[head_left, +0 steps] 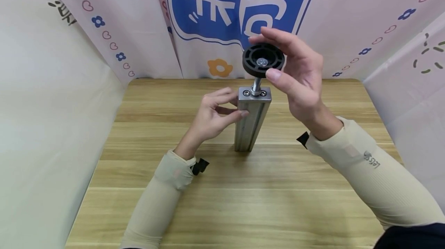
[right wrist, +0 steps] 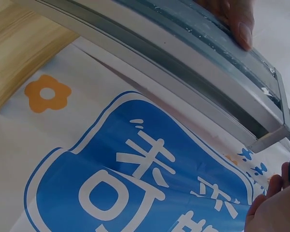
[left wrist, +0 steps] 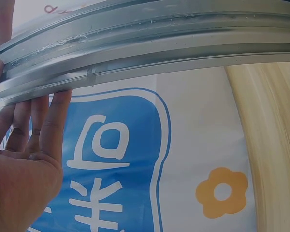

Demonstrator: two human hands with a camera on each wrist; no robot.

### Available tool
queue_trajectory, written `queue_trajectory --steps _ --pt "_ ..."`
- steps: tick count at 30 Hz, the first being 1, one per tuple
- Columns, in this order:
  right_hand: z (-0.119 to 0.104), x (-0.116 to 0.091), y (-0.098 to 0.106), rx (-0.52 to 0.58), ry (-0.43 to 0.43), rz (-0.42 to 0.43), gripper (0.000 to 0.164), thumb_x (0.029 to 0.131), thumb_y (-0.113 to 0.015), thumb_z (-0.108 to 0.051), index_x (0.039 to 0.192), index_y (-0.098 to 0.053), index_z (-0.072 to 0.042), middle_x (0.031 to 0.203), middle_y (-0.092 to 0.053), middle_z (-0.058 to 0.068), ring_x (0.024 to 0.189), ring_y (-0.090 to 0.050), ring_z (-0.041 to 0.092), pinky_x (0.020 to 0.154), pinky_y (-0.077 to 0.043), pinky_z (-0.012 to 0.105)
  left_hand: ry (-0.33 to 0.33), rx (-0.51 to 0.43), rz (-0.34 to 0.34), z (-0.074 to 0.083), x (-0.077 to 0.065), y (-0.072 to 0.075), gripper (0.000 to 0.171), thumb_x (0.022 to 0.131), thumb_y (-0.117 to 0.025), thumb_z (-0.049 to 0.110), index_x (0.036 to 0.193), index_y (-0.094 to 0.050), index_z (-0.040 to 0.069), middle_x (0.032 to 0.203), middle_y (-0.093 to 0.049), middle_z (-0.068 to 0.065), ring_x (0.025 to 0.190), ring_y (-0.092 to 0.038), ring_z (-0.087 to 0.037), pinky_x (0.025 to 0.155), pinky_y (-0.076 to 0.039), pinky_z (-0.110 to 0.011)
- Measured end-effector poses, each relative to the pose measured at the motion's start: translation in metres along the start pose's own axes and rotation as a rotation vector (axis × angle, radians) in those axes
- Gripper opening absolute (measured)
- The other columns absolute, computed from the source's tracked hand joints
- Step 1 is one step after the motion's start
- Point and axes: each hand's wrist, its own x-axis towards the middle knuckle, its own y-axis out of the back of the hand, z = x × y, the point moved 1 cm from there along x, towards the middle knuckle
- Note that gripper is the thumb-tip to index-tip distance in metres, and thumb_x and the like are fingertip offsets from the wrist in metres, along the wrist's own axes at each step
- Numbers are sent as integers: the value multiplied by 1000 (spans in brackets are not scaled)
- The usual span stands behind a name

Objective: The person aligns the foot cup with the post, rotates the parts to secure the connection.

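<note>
An aluminium profile (head_left: 245, 125) stands upright on the wooden table, with a metal plate held by two screws on its upper end. Out of that plate rises a threaded bolt (head_left: 256, 86) with a nut at its base, topped by a round black levelling foot (head_left: 263, 60). My left hand (head_left: 217, 115) grips the profile just below the plate, thumb on the near face; the left wrist view shows its fingers against the profile's underside (left wrist: 150, 72). Around the foot's rim my right hand (head_left: 300, 73) holds with thumb in front and fingers behind.
The wooden table (head_left: 174, 202) reaches back to a printed cloth (head_left: 139, 17) with a blue sign and an orange flower. White cloth walls (head_left: 52, 106) close in both sides. Black camera mounts (head_left: 200, 166) sit at both wrists.
</note>
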Motion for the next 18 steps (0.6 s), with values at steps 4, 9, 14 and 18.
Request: queue_trajectory --steps 4,9,14,18 --pt "1 -1 0 -18 9 15 54 81 -60 -6 132 -64 9 119 -76 9 114 -68 28 94 -62 29 -2 4 1 0 0 0 37 88 -78 -6 124 -73 -8 109 -70 -20 95 -69 -17 79 -71 -37" --pt "3 0 -1 -106 44 42 56 83 -72 -16 131 -63 12 115 -75 6 108 -65 26 92 -55 26 -5 2 2 -1 -1 0 38 88 -78 -7 126 -72 -7 109 -70 -20 95 -70 -21 79 -71 -37" --pt "5 1 -1 -205 77 68 68 82 -84 -30 129 -62 14 110 -71 2 104 -59 23 86 -42 26 -9 4 3 -3 0 0 40 88 -78 -8 127 -72 -7 108 -70 -21 95 -70 -37 80 -71 -37" --pt "6 0 -2 -290 92 103 79 78 -89 -39 127 -62 16 105 -63 -1 103 -54 20 85 -39 24 -7 8 5 -3 0 0 40 87 -79 -9 127 -72 -8 108 -70 -21 95 -70 -42 80 -70 -36"
